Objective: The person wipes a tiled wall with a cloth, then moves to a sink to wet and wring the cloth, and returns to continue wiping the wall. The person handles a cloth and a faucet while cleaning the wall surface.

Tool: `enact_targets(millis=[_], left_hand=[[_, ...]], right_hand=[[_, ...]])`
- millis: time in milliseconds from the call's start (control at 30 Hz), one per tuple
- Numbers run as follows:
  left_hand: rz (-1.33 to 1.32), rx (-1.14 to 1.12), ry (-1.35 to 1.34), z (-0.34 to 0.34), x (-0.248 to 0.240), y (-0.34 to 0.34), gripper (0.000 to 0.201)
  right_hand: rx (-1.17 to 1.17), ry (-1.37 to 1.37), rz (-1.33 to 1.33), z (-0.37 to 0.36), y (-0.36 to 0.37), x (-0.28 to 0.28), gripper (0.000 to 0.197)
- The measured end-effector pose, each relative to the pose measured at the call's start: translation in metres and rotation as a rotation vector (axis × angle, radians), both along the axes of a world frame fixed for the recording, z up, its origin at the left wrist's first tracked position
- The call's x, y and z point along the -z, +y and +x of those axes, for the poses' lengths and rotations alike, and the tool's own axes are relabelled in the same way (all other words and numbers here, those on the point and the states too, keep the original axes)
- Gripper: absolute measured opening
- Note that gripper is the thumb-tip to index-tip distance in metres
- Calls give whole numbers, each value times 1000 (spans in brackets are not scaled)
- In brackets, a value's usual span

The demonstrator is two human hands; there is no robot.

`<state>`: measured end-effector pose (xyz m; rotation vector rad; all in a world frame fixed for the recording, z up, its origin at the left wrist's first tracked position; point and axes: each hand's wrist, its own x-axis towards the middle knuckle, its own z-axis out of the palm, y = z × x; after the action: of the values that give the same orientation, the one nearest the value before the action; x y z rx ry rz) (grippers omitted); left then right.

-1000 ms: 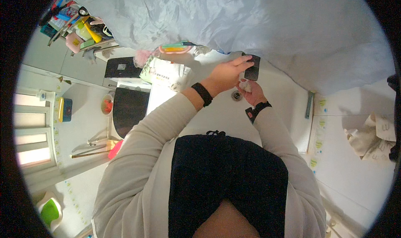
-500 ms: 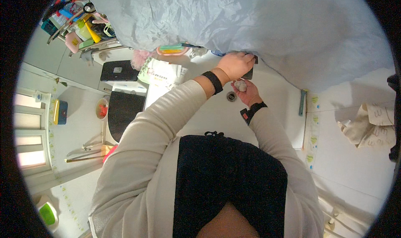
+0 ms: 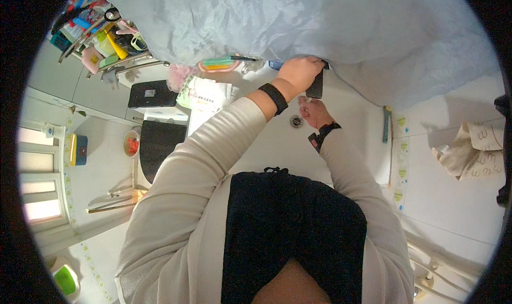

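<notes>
Head view, with places given from the drain. The left hand, beyond the drain, curls over the upper end of a dark rectangular block, which lies beyond the drain and to its right; whether the hand grips it or only rests there cannot be told. The right hand, just right of the drain, has its fingers partly bent; a whitish patch shows near their tips, and a hold cannot be confirmed.

Possible faults: the pale blue sheet, beyond the drain and close to the left hand, could snag it or hide the contact; wet skin, if present, could cause slipping; anything small released by the right hand could roll towards the drain.

Containers: the white basin surrounds the drain. Well left of it, a round bowl contains something red; beyond and left, a pink-rimmed tray carries green and orange items. The white pack, also left, conceals its contents.
</notes>
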<state>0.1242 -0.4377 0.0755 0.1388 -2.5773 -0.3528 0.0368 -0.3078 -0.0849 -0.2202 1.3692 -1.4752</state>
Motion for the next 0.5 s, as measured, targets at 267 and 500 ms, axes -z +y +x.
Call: enact_targets(millis=[267, 500], left_hand=[[13, 21, -215, -4, 5, -5, 34], [-61, 36, -231, 1, 10, -2, 33]], right_hand=[[-126, 413, 163, -9, -14, 12, 15], [118, 88, 4, 10, -8, -9, 23]])
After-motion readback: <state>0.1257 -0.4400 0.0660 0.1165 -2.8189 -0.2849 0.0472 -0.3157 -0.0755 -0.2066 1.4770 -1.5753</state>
